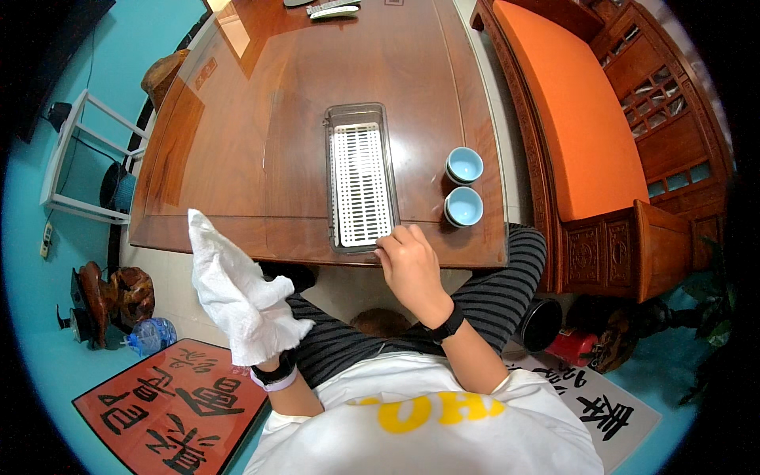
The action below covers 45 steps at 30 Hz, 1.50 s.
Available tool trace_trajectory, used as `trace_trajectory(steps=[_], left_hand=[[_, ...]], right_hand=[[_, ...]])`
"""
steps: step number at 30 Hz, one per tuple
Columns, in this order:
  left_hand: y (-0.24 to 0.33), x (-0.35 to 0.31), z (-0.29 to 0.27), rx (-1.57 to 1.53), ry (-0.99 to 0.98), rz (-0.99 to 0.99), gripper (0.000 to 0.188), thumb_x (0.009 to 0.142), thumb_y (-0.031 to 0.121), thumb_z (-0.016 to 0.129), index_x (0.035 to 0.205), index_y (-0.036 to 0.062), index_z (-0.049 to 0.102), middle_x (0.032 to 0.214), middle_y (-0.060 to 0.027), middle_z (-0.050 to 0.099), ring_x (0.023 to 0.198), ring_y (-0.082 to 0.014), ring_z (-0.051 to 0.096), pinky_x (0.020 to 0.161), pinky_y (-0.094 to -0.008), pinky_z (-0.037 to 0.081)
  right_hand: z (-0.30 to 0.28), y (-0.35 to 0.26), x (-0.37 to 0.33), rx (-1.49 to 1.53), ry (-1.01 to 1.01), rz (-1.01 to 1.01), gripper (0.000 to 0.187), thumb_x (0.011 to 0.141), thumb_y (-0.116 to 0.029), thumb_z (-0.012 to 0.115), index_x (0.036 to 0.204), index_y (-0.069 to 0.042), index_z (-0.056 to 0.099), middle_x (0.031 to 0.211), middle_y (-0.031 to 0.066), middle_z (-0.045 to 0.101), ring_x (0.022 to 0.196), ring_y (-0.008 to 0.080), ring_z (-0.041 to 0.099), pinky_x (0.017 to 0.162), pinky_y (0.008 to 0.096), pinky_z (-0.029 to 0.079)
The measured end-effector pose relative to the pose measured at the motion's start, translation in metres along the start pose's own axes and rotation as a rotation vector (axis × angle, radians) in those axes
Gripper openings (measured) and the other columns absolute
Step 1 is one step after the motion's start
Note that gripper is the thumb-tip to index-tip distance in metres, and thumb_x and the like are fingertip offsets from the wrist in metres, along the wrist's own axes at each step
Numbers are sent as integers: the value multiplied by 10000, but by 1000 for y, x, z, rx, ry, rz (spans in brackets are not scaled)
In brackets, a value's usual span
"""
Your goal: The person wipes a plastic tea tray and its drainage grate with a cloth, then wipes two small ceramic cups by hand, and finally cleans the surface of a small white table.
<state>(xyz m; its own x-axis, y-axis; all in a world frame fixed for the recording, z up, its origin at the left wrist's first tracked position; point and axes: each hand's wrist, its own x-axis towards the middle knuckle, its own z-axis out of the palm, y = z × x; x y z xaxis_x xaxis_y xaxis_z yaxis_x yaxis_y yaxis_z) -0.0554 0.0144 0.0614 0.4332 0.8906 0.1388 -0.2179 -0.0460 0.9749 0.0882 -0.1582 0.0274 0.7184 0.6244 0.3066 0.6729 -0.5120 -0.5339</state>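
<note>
A crumpled white cloth (241,289) hangs over my left hand and hides its fingers, held up in front of the table's near edge. Only my left wrist (273,374), with its bands, shows below it. My right hand (410,265) has its fingers curled together at the near right corner of a long, narrow tray. That tray (332,170) is dark and see-through, with a white slotted insert (360,186) inside. To the right of the tray stand two pale blue stacks of cups, a far one (465,165) and a near one (464,207).
The brown wooden table (301,71) has a glossy top. A remote and other small items (332,9) lie at its far edge. On the right runs a carved bench with an orange cushion (570,111); a white metal frame (79,158) stands left.
</note>
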Motion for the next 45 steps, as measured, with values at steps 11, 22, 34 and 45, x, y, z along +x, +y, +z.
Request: trace_trajectory(steps=[11,22,34,45], left_hand=[[8,1,9,101,-146,-119,727,756,146,762,1365,-14,399,1301,-74,509,1085,-128,517,943,-234,396],[4,-4,7,-370,-305,-289,584,870,143,631,1370,-15,375,1254,-126,531,1059,-192,572,868,-310,507],[-4,-3,-1,-341,-347,-448,530,931,142,535,1384,-17,312,1316,-146,478,1156,-232,515,975,-347,449],[2,-3,9,-428,-459,-408,507,944,153,503,1389,-8,323,1309,-148,483,1157,-236,512,977,-346,439]], right_hand=[[-4,1,-3,43,0,1,139,693,-10,704,827,-20,668,800,80,607,760,273,532,671,362,474],[-7,0,-1,87,-20,2,196,688,-7,707,877,-19,656,836,83,614,804,283,531,705,366,470],[-8,-1,-2,98,-27,6,222,687,0,707,900,-12,646,878,91,627,802,285,534,712,363,473],[-12,-2,-3,106,-16,4,240,685,4,705,915,-13,640,902,90,635,803,286,537,707,362,471]])
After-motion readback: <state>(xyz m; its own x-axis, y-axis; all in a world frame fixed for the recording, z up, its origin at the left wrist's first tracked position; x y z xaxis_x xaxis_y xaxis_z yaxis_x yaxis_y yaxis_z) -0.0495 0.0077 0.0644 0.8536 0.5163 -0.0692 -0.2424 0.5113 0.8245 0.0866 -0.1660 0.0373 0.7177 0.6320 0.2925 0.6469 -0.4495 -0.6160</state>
